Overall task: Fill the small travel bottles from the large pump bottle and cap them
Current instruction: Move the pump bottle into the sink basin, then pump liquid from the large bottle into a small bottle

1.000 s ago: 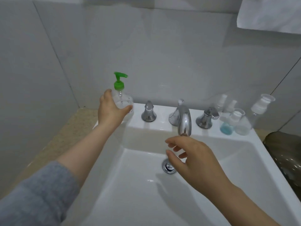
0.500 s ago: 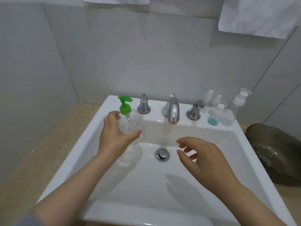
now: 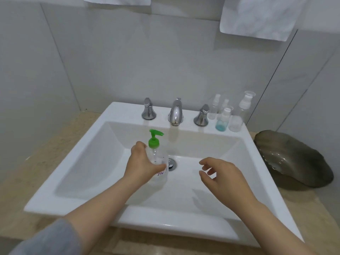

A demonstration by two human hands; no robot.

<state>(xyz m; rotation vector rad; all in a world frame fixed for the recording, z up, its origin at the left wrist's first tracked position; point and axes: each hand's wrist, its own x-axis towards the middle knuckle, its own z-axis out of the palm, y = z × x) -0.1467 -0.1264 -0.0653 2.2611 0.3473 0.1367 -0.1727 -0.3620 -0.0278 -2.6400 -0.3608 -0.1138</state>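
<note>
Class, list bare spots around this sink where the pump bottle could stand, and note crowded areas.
Free: white sink ledge left of the left chrome tap handle; beige counter left of the sink. Crowded: right rear ledge corner holds clear travel bottles; dark shell-shaped dish beside it.

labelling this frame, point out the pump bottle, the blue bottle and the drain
pump bottle [image 3: 159,157]: head view, on its clear body below the green top
blue bottle [image 3: 220,126]: head view, on the blue liquid at its base
drain [image 3: 173,163]: head view, on the chrome stopper

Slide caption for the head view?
Left hand holds green-pump bottle over the sink; right hand open alongside; travel bottles stand at rear rim.
</note>
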